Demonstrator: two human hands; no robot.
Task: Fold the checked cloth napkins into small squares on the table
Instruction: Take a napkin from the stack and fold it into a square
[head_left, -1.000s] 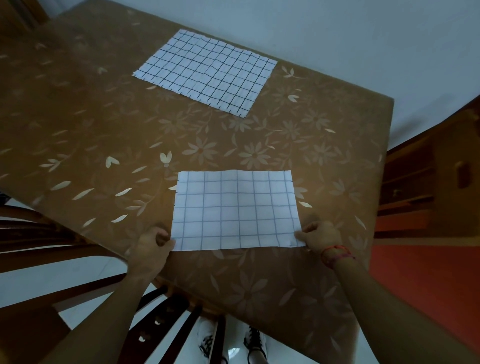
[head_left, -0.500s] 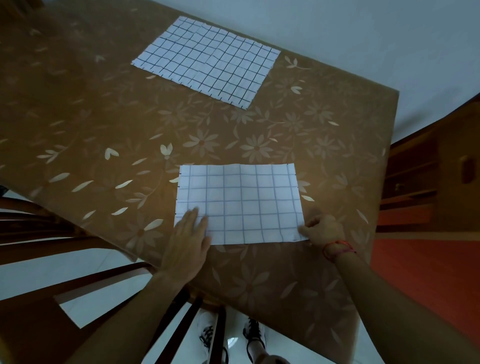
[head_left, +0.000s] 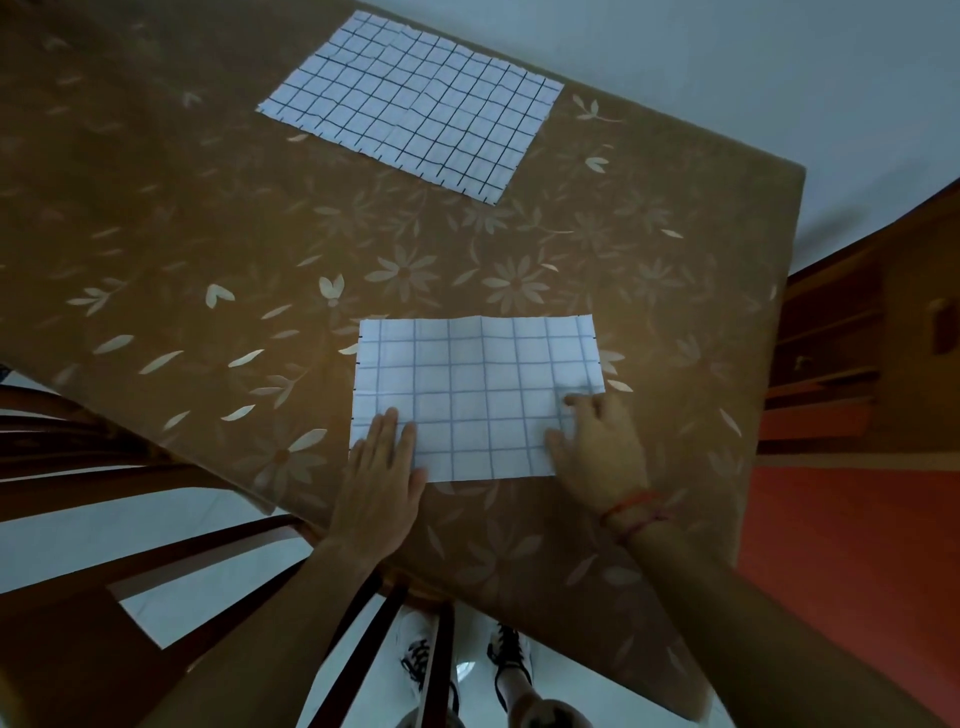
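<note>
While left hand and right hand press flat on the near napkin, a 2nd napkin lies across the floral brown worktop.

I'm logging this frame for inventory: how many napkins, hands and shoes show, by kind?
Napkins: 2, near napkin, far napkin
Hands: 2, left hand, right hand
Shoes: 2, left shoe, right shoe
Total: 6

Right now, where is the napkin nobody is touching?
In the head view, the untouched napkin lies near the far edge of the table, beyond and left of the near napkin under the left hand and right hand.
</note>
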